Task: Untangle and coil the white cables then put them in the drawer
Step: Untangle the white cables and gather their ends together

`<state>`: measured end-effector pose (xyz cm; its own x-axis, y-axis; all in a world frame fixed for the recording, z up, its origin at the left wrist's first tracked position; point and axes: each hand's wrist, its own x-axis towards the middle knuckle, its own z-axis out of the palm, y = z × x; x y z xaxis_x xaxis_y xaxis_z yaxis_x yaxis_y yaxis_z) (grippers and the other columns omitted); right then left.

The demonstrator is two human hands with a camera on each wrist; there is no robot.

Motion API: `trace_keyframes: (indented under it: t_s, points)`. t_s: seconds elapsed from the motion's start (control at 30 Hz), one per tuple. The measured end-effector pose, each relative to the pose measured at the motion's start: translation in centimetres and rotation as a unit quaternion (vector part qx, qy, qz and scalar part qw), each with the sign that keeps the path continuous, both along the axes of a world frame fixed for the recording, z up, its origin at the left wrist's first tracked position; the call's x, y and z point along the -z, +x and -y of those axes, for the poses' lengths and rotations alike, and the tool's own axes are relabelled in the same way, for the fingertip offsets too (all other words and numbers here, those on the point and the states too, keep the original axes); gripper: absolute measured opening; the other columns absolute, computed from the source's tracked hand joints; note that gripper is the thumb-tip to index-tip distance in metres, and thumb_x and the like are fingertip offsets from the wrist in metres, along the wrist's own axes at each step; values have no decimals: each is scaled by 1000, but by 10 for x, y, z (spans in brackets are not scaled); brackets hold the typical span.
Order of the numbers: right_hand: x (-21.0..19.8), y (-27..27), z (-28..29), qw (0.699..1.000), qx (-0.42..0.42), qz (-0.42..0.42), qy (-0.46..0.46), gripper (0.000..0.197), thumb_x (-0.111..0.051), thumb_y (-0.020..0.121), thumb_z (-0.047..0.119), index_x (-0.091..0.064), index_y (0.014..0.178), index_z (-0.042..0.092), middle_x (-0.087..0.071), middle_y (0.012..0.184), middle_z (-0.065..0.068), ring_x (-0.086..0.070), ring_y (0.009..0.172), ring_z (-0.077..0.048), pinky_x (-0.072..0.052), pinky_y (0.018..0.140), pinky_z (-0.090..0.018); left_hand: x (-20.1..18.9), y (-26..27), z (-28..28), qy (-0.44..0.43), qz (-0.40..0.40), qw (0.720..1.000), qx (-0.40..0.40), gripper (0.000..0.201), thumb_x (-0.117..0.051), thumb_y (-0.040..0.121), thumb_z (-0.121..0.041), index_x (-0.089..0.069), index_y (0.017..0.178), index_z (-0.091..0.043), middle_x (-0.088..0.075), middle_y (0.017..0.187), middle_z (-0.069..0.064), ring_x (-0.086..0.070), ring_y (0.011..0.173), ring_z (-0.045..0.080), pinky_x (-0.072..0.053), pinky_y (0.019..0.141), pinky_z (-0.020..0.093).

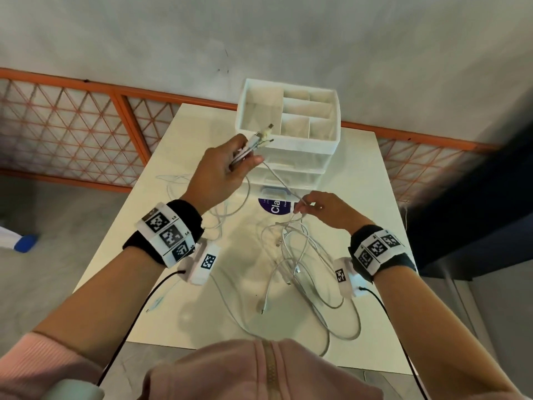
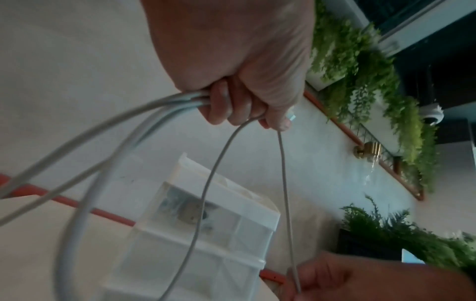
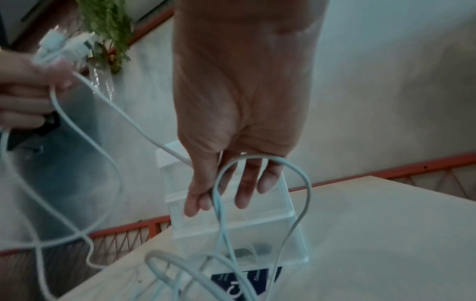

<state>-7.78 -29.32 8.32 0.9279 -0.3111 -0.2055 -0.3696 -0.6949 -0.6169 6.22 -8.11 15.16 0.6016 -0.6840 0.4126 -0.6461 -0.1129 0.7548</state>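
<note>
The left hand is raised above the table, fingers curled round a bundle of thin, smooth, round-section white cables; several plug ends, white with small metal tips, stick out past the thumb toward the drawer unit. In the left wrist view the strands leave the fist in two groups: thicker ones sweeping off left, and two thinner ones dropping down toward the right hand. The right hand sits lower, thumb and forefinger pinching one strand that runs taut up to the left fist; in the right wrist view its other fingers hang straight and relaxed with a loop draped behind them.

The rest of the cables lie in a loose, overlapping tangle on the matte white tabletop in front of the right wrist, one loop hanging over the near edge. The drawer unit is translucent white plastic, boxy, its top tray split into rectangular compartments; the drawers below look closed, though their fronts are hazy and partly hidden by the hands. A purple-labelled flat item lies at its foot, text cut off. How many cables the left hand holds is hard to tell.

Bare tabletop lies to the right of the tangle and left of the left wrist; an orange lattice railing runs behind the table
</note>
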Motion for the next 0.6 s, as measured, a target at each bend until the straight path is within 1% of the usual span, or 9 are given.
trace_keyframes:
  t_s: [0.1,0.17,0.23,0.33,0.37,0.43,0.47,0.5,0.6]
  points:
    - [-10,1,4,999,13,1,-49,21,-49,96,13,-70,100,9,-73,93,-3,-68,93,-25,-43,68,-17,24,13,-5,57,1,995,-76,28,-62,88,-31,-53,87,-4,-56,65,8,-55,63,30,-44,62,36]
    - [-27,2,5,997,41,52,-46,16,-54,95,17,-68,100,12,-75,89,-4,-69,86,-27,-48,69,-24,37,25,-10,164,-5,980,-116,19,-64,86,-22,-59,95,-6,-60,76,11,-60,79,37,-48,72,41]
    - [-48,3,3,993,60,98,-25,12,-62,90,17,-67,99,11,-75,85,-8,-65,76,-23,-47,65,-20,43,28,-12,244,-4,961,-133,26,-66,84,-19,-57,103,-6,-63,90,18,-59,91,37,-47,77,41]
    - [-74,10,-8,993,23,106,-50,13,-71,81,13,-72,94,10,-68,81,-3,-55,60,7,-40,61,-11,35,14,-4,130,-54,988,-65,22,-67,86,-29,-57,99,-15,-59,71,3,-54,68,18,-40,64,30]
    - [-80,14,-15,993,-6,104,-49,15,-73,80,12,-73,94,8,-66,80,-1,-53,57,11,-38,60,-7,31,7,2,93,-76,993,-10,27,-66,86,-32,-59,108,-18,-61,72,-4,-53,65,9,-40,63,26]
    - [-88,22,-28,992,-55,109,-36,17,-73,80,14,-74,95,8,-66,81,2,-51,59,14,-37,60,-5,30,-3,13,92,-92,988,81,37,-61,89,-36,-57,123,-22,-69,92,-8,-58,76,-2,-43,73,22]
    - [-91,24,-32,991,-66,114,-32,17,-72,80,16,-74,95,9,-65,81,5,-51,60,14,-36,60,-4,31,-5,18,110,-85,986,95,34,-58,91,-37,-59,122,-22,-70,99,-6,-60,83,0,-43,76,21]
    - [-92,26,-33,990,-67,120,-27,17,-73,80,17,-74,95,10,-64,78,8,-50,59,13,-36,60,-4,33,-6,21,125,-78,985,94,27,-54,94,-35,-64,114,-19,-69,95,-4,-60,80,2,-42,73,22]
    - [-87,22,-25,992,-46,118,1,14,-75,78,17,-74,91,11,-63,72,9,-49,54,9,-34,55,-5,37,-5,21,121,-59,989,55,27,-48,97,-29,-61,78,-15,-52,63,-6,-45,55,1,-33,58,23]
